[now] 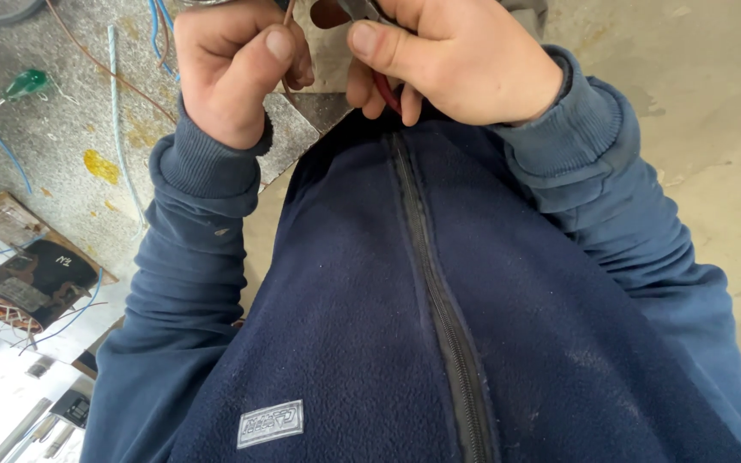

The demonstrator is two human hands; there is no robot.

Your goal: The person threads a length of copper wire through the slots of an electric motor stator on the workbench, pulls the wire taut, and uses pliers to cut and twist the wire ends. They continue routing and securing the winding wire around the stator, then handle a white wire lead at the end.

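My left hand [237, 64] pinches a thin brown wire [287, 81] between thumb and fingers, close against my chest. My right hand [452, 60] is closed around a tool with red handles [388, 93], likely pliers; its metal head [360, 9] shows at the top edge, right beside the wire. Both hands sit close together above my dark blue fleece jacket [362, 291] with a central zip. How the tool's jaws meet the wire is hidden.
A green-handled screwdriver [19, 87] lies on the grey concrete floor [70, 146] at upper left, among loose blue, white and brown wires [117, 111]. A dark device on a board [32, 279] and pale metal parts [10, 403] sit at lower left.
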